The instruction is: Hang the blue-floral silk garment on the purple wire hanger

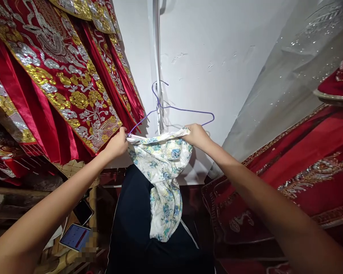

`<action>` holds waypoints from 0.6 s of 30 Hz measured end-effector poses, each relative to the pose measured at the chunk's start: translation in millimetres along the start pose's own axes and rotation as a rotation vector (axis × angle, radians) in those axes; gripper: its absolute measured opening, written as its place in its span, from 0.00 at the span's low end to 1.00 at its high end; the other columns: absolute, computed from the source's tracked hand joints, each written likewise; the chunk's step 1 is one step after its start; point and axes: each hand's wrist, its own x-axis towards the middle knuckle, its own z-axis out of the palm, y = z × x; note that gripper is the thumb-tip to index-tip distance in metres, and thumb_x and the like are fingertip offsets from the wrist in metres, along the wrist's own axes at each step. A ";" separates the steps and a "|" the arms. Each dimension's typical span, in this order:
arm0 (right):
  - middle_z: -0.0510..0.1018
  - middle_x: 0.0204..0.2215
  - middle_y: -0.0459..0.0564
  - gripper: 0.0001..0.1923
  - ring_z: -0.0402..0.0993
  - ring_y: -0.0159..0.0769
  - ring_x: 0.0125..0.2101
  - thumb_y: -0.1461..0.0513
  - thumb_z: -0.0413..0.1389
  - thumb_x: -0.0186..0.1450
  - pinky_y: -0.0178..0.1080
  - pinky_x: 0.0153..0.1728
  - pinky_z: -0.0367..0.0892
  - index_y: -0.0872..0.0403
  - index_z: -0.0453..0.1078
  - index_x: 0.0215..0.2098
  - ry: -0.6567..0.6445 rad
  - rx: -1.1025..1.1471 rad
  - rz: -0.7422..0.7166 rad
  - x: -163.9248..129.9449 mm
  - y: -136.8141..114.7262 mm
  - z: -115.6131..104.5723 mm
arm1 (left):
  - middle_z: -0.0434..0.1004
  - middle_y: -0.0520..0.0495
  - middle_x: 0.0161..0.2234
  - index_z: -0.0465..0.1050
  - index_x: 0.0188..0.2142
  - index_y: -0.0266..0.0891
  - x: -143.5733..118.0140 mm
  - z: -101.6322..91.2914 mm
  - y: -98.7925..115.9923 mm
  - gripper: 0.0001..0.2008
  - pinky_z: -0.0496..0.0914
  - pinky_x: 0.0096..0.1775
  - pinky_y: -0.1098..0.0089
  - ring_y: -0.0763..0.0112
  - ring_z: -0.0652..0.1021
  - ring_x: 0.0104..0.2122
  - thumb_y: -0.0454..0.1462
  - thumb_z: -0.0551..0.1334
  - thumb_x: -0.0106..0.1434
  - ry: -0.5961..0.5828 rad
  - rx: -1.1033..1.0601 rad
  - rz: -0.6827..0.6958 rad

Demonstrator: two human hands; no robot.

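A purple wire hanger [183,110] hangs by its hook on a white wall strip. A white garment with blue and yellow flowers [162,175] drapes down from its lower bar. My left hand [117,142] pinches the garment's left end at the hanger's left corner. At the hanger's right side, my right hand [196,135] grips the garment's upper edge. Both arms reach up and forward.
Red cloth with gold and silver embroidery [63,76] hangs at the upper left, more red embroidered fabric [303,171] lies at the right. A dark garment [131,228] hangs below the floral one. Two phones [76,236] rest on a wooden shelf at the lower left.
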 end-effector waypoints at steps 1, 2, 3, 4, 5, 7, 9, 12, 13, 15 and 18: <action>0.74 0.19 0.48 0.09 0.68 0.34 0.23 0.59 0.59 0.54 0.35 0.24 0.54 0.57 0.71 0.21 0.002 -0.010 0.007 -2.2 -2.4 0.8 | 0.76 0.31 0.51 0.59 0.59 0.34 0.7 -4.9 2.8 0.23 0.70 0.49 0.59 0.51 0.78 0.49 0.32 0.52 0.65 0.056 -0.021 0.078; 0.73 0.18 0.47 0.09 0.68 0.34 0.23 0.59 0.59 0.53 0.35 0.24 0.53 0.56 0.70 0.20 -0.011 0.001 0.005 -4.9 -5.4 1.7 | 0.75 0.33 0.54 0.60 0.59 0.35 2.4 -10.0 6.1 0.22 0.69 0.52 0.59 0.53 0.77 0.52 0.32 0.51 0.66 0.106 -0.058 0.163; 0.73 0.18 0.47 0.10 0.68 0.35 0.23 0.59 0.59 0.53 0.34 0.24 0.54 0.56 0.69 0.20 -0.034 0.033 -0.006 -8.0 -8.7 2.6 | 0.74 0.35 0.55 0.62 0.59 0.37 5.2 -14.6 9.6 0.21 0.69 0.54 0.59 0.54 0.76 0.53 0.32 0.51 0.66 0.133 -0.099 0.238; 0.73 0.18 0.47 0.09 0.69 0.35 0.24 0.59 0.59 0.54 0.34 0.24 0.55 0.56 0.69 0.20 -0.064 0.082 -0.023 -11.4 -11.9 3.3 | 0.74 0.37 0.55 0.63 0.58 0.38 8.7 -18.5 13.0 0.21 0.68 0.55 0.60 0.56 0.75 0.54 0.32 0.51 0.66 0.139 -0.138 0.295; 0.74 0.20 0.47 0.09 0.70 0.36 0.25 0.59 0.59 0.55 0.34 0.25 0.57 0.56 0.70 0.21 -0.097 0.140 -0.046 -14.9 -14.5 3.4 | 0.75 0.39 0.54 0.64 0.58 0.38 12.9 -21.4 16.0 0.21 0.69 0.54 0.61 0.57 0.76 0.53 0.32 0.51 0.66 0.133 -0.174 0.331; 0.79 0.27 0.49 0.07 0.74 0.39 0.31 0.61 0.57 0.56 0.35 0.30 0.63 0.57 0.75 0.28 -0.124 0.223 -0.099 -20.8 -16.3 0.7 | 0.77 0.41 0.52 0.66 0.57 0.39 21.8 -24.3 19.6 0.20 0.69 0.53 0.62 0.59 0.77 0.50 0.32 0.51 0.66 0.129 -0.218 0.355; 0.81 0.35 0.52 0.15 0.76 0.41 0.35 0.62 0.57 0.57 0.37 0.35 0.66 0.57 0.78 0.42 -0.038 0.233 -0.129 -23.8 -11.6 -7.0 | 0.78 0.41 0.49 0.69 0.55 0.38 30.0 -24.2 19.5 0.18 0.69 0.52 0.63 0.60 0.78 0.48 0.33 0.51 0.67 0.130 -0.224 0.358; 0.80 0.34 0.52 0.34 0.74 0.41 0.32 0.63 0.61 0.54 0.38 0.34 0.65 0.56 0.67 0.60 0.255 0.161 -0.060 -21.5 5.5 -25.5 | 0.77 0.39 0.48 0.72 0.52 0.37 38.1 -20.6 15.4 0.16 0.69 0.52 0.62 0.59 0.77 0.47 0.35 0.51 0.69 0.132 -0.193 0.381; 0.79 0.31 0.50 0.36 0.73 0.40 0.30 0.62 0.62 0.54 0.38 0.33 0.65 0.56 0.64 0.61 0.337 0.128 -0.025 -19.7 11.7 -31.9 | 0.76 0.39 0.47 0.72 0.51 0.37 39.8 -18.8 14.2 0.16 0.69 0.53 0.62 0.59 0.76 0.47 0.35 0.52 0.69 0.130 -0.184 0.397; 0.75 0.26 0.47 0.36 0.71 0.39 0.27 0.59 0.65 0.54 0.38 0.31 0.63 0.55 0.64 0.60 0.417 0.077 0.029 -16.9 21.1 -42.5 | 0.73 0.39 0.46 0.72 0.50 0.36 42.0 -14.6 13.4 0.14 0.69 0.54 0.61 0.60 0.74 0.48 0.36 0.53 0.69 0.140 -0.176 0.431; 0.73 0.24 0.44 0.39 0.68 0.38 0.24 0.55 0.67 0.53 0.38 0.28 0.61 0.54 0.62 0.60 0.440 0.072 0.071 -18.5 23.6 -53.1 | 0.69 0.39 0.46 0.72 0.48 0.36 43.9 -9.8 14.7 0.13 0.68 0.55 0.60 0.59 0.72 0.50 0.35 0.53 0.69 0.163 -0.181 0.453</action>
